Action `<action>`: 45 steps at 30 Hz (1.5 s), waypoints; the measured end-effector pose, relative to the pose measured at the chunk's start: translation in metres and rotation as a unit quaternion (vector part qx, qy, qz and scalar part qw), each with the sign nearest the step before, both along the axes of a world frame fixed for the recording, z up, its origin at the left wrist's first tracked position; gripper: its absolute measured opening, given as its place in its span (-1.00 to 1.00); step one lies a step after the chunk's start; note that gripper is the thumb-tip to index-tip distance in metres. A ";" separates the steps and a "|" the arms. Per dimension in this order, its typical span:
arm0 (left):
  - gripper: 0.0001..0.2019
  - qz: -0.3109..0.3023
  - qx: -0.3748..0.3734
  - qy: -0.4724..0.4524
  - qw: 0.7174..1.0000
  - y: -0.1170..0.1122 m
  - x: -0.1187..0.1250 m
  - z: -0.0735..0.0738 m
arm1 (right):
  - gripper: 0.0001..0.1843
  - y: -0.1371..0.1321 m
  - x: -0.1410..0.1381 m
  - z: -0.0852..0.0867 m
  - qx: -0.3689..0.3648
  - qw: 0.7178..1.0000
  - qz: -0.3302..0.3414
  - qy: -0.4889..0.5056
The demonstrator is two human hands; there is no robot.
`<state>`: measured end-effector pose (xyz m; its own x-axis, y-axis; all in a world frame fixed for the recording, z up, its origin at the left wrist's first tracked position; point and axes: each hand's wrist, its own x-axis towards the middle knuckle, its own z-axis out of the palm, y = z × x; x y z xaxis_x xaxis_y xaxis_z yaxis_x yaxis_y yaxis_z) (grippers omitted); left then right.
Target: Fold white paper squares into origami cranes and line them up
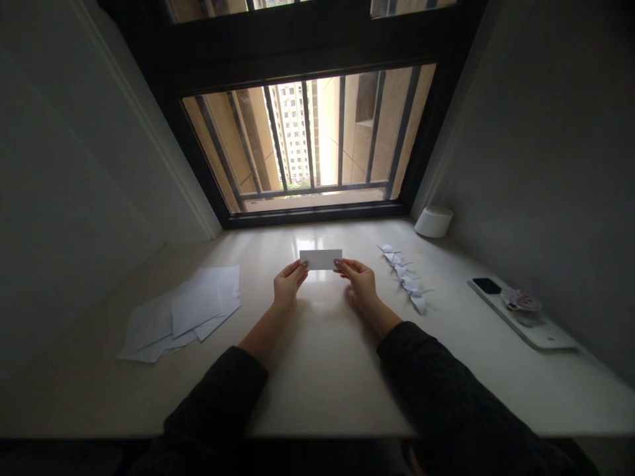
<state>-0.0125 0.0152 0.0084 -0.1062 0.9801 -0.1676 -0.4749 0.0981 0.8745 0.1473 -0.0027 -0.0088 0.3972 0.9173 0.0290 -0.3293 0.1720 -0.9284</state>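
Note:
A small folded white paper strip (321, 258) is held up just above the pale table (322, 370), in front of the window. My left hand (288, 283) pinches its left end between thumb and fingers. My right hand (358, 280) pinches its right end the same way. Both forearms come in from the bottom edge in dark sleeves.
A loose stack of white paper sheets (183, 317) lies at the left. A row of several folded paper figures (404, 277) runs along the right of my hands. Farther right lie a white tablet-like slab (526, 317) carrying a phone (487, 285), and a white round container (433, 221) by the window.

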 end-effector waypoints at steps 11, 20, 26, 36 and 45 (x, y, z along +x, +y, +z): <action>-0.60 0.005 -0.007 -0.002 1.000 0.000 0.001 -0.001 | -0.64 0.000 0.001 0.001 -0.002 1.000 -0.002 0.001; -0.56 0.004 -0.009 0.007 1.000 0.000 0.001 0.000 | -0.58 0.002 0.001 -0.001 0.000 1.000 -0.009 -0.004; -0.60 -0.028 -0.005 0.111 0.993 0.000 -0.002 0.001 | -0.58 0.004 0.006 -0.003 -0.014 0.999 -0.021 -0.039; -0.63 -0.123 0.073 0.266 0.953 0.004 -0.010 -0.003 | -0.61 0.005 0.011 -0.004 0.002 0.997 -0.036 -0.075; -0.74 -0.116 0.094 0.333 0.931 0.007 -0.009 -0.009 | -0.59 0.006 0.012 -0.008 0.001 0.996 -0.040 -0.084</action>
